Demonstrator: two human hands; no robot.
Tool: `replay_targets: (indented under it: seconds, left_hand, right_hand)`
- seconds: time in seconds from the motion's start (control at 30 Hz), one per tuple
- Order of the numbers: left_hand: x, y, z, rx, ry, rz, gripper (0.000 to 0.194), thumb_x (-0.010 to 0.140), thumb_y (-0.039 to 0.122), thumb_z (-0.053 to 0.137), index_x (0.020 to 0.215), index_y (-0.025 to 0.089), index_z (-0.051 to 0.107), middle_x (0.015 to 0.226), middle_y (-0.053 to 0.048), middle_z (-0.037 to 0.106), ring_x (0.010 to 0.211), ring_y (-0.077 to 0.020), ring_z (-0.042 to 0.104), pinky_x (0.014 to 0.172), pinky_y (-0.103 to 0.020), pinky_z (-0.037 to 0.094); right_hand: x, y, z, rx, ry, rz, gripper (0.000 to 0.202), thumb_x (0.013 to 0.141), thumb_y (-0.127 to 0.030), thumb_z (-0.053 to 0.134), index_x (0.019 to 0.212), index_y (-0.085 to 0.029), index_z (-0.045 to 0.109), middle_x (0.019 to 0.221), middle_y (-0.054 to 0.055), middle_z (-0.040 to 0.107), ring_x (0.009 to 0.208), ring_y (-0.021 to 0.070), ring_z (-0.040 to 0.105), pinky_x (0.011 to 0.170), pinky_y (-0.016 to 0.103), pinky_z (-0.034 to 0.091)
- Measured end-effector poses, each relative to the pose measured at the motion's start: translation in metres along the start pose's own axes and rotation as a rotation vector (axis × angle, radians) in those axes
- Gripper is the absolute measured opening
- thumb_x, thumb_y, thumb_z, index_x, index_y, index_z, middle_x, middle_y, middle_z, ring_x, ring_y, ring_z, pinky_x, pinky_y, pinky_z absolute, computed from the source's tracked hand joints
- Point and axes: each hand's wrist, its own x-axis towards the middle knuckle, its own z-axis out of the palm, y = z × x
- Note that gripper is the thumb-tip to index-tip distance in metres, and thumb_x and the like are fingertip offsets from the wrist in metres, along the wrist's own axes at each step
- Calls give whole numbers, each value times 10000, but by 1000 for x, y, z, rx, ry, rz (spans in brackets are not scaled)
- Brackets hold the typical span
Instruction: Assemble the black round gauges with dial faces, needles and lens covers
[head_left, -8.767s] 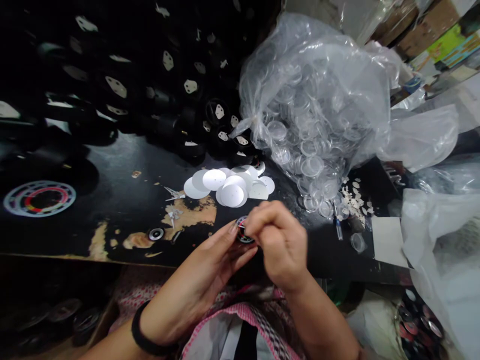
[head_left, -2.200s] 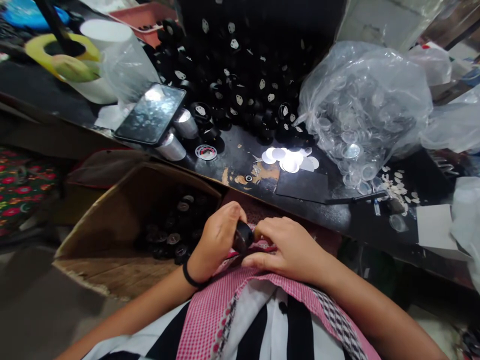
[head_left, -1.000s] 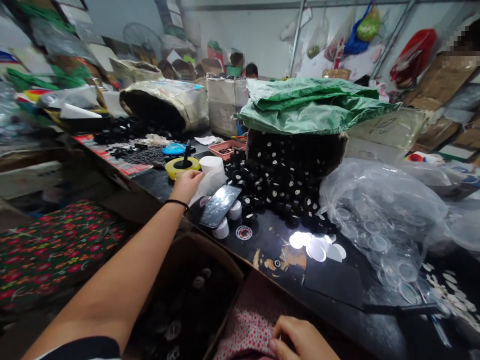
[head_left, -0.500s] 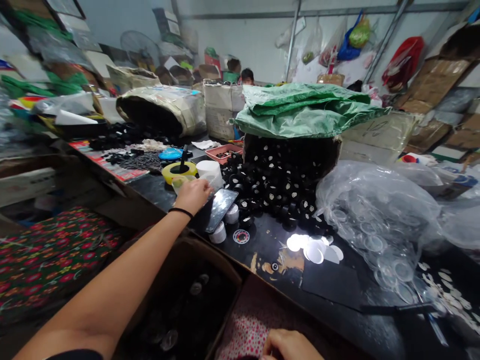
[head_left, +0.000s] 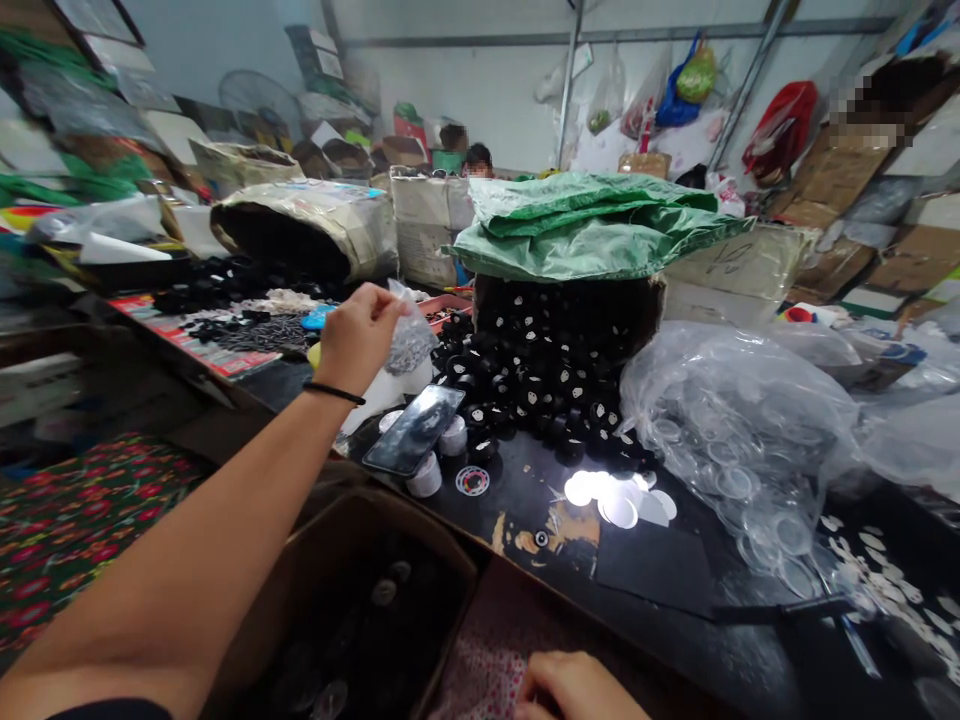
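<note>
My left hand [head_left: 361, 335] pinches the top of a small clear plastic bag [head_left: 411, 345] with greyish bits in its lower part. It hangs beside a heap of black round parts [head_left: 517, 385]. Below it a phone [head_left: 417, 430] leans on white round tubs [head_left: 426, 475]. At the bottom edge my right hand [head_left: 577, 688] rests near pink flowered cloth [head_left: 480, 660], its fingers curled; whatever they may hold is hidden. On the black table lie a patterned disc [head_left: 472, 481], several shiny white discs [head_left: 619, 500] and a small ring [head_left: 541, 538].
A green sheet [head_left: 600, 225] covers the box behind the black parts. Clear round lids fill a large plastic bag [head_left: 735, 410] on the right. An open carton [head_left: 360, 600] stands below the table edge. Another person's head [head_left: 478, 160] shows at the back.
My left hand has risen and moved slightly left, lifting the small clear bag from beside the yellow tape roll. The right hand stays low. The view has shifted slightly.
</note>
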Motion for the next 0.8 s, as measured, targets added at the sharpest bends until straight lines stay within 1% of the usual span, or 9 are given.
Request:
replay_targets:
  seconds: [0.1,0.17,0.2,0.27,0.33,0.43,0.57,0.7,0.8]
  left_hand:
    - [-14,45,-17,-159,10,132,227,970,386,596,979,175,677,1031,-56,723,953,-220,671,900,-425,517]
    - [-35,75,-21,-271,-23,183,218,968,390,580,942,191,664,973,-32,735,814,-182,651,819,-375,515]
    - [-48,87,-21,-324,-56,193,211,963,396,576,922,208,664,941,-20,735,761,-171,633,771,-352,508]
    - [-78,107,-15,-421,-166,187,199,935,400,588,864,240,683,834,-8,713,685,-171,608,673,-328,488]
    - [-109,117,-4,-507,-324,153,209,900,432,612,812,268,706,729,-4,680,620,-182,596,603,-329,483]
    - [-152,113,18,-709,-469,-27,209,864,487,659,836,297,743,817,-19,722,760,-227,667,717,-353,544]
    - [-215,87,52,-1094,-296,-547,287,826,506,722,1061,341,706,1274,1,685,1205,-250,614,1091,-375,448]
    - [-272,65,77,-1161,-362,-842,398,785,527,744,1055,243,675,1208,-122,717,1091,-317,698,1021,-508,512]
    - [-283,56,85,-1218,-364,-945,391,807,477,736,1105,233,668,1255,-147,709,1157,-317,686,1032,-476,517]
  right_hand:
    - [11,-20,-26,276,257,-160,174,887,-353,610,893,-197,686,912,41,724,870,187,654,828,298,492]
    - [23,-35,-49,602,415,-226,328,834,-482,682,1004,-202,663,960,48,708,814,177,648,811,329,532]
    - [29,-42,-60,790,437,-234,468,788,-542,726,1108,-214,635,1022,56,703,779,168,650,782,341,555]
    - [38,-53,-78,1102,385,-273,668,697,-592,802,1221,-245,577,1217,83,662,892,198,677,782,378,596]
    - [40,-56,-87,1238,303,-322,667,683,-588,818,1208,-253,578,1258,76,651,997,234,676,782,405,617]
    - [34,-48,-89,1229,352,-318,570,731,-542,788,1179,-241,606,1173,56,693,994,250,687,737,388,625]
    - [31,-28,-99,1106,663,-209,576,701,-486,812,1179,-230,617,1142,60,718,1039,258,689,815,382,611]
    - [49,-21,-115,992,676,-157,605,651,-378,867,1184,-224,625,1106,46,732,1048,236,683,932,381,565]
    - [69,-25,-116,923,607,-122,607,641,-370,878,1173,-205,636,1087,57,740,1003,240,698,910,397,567]
